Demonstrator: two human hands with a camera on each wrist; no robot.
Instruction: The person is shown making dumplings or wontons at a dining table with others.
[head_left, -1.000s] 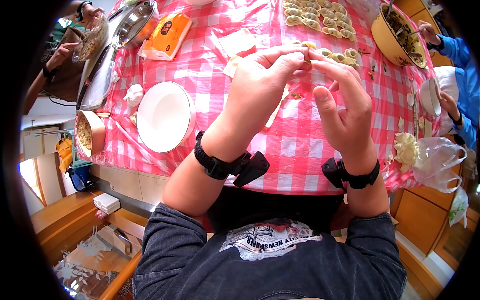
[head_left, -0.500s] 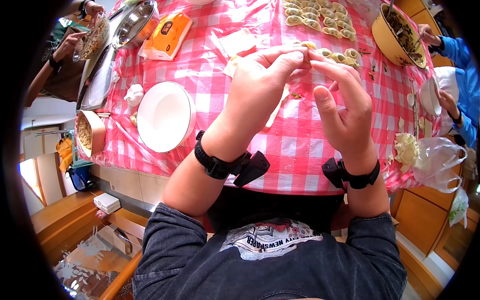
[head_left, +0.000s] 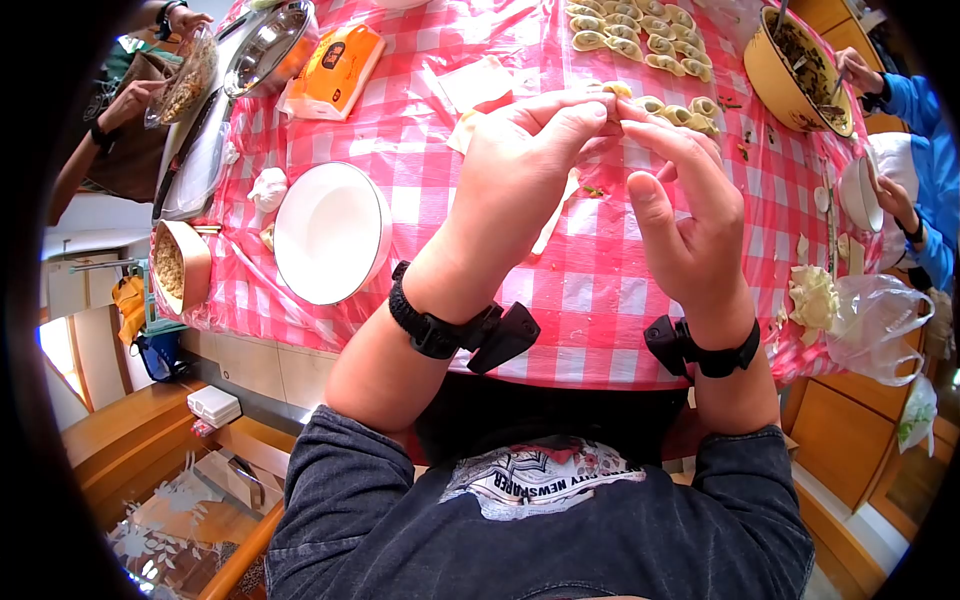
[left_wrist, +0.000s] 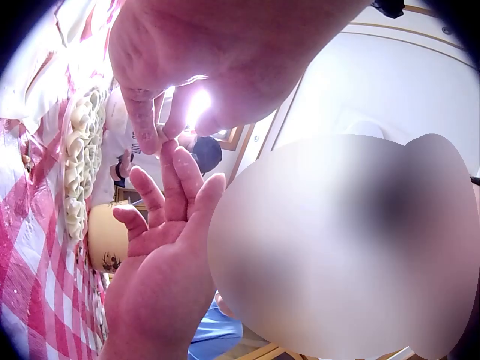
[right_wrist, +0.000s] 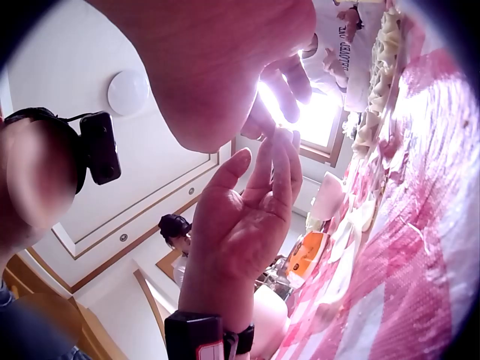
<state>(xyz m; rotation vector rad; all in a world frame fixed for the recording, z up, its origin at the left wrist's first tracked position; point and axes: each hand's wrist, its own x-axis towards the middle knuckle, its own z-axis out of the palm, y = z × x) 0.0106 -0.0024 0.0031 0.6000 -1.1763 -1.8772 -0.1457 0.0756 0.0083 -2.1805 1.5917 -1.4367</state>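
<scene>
My left hand (head_left: 520,165) and right hand (head_left: 690,215) are raised over the table, their fingertips meeting in the head view. Mostly straight fingers show on the right hand (left_wrist: 161,255) in the left wrist view, its thumb apart. The left hand (right_wrist: 244,225) likewise has extended fingers and a separate thumb in the right wrist view. I cannot tell whether something small lies between the fingertips. Behind them a short row of folded dumplings (head_left: 676,115) is partly hidden; rows of more dumplings (head_left: 640,38) lie farther back. Pale dough wrappers (head_left: 478,84) lie left of the fingers.
A white bowl (head_left: 330,235) stands left, near garlic (head_left: 267,190) and an orange packet (head_left: 335,72). At right, another person's hand (head_left: 855,72) holds a utensil in a yellow filling basin (head_left: 790,95). A plastic bag (head_left: 875,320) hangs at the right edge. A checked cloth (head_left: 440,345) covers the table.
My hands keep almost the same pose. At far left, another person's hands and the clear bowl shift slightly; at right, the other person's hand moves slightly lower at the basin.
</scene>
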